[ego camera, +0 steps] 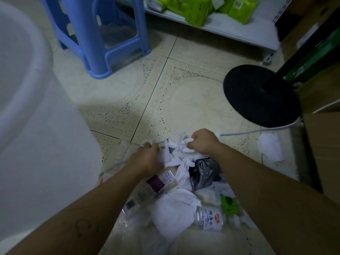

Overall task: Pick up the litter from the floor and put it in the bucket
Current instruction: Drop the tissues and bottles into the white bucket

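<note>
A heap of litter lies on the tiled floor below me: crumpled white tissues (174,207), clear plastic bottles (209,218), a dark grey plastic bag (204,172) and a green wrapper (229,204). At the heap's far edge my right hand (202,142) grips a wad of white tissue (184,146). My left hand (149,155) pinches a pale scrap (162,144) beside it. The big white bucket (27,107) stands at the left, its rim close to my left arm.
A blue plastic stool (99,37) stands at the back left. A white shelf with green packs (202,13) runs along the back. A black round fan base (261,94) with a white cable sits right, next to cardboard boxes (323,148). One tissue ball (270,149) lies apart.
</note>
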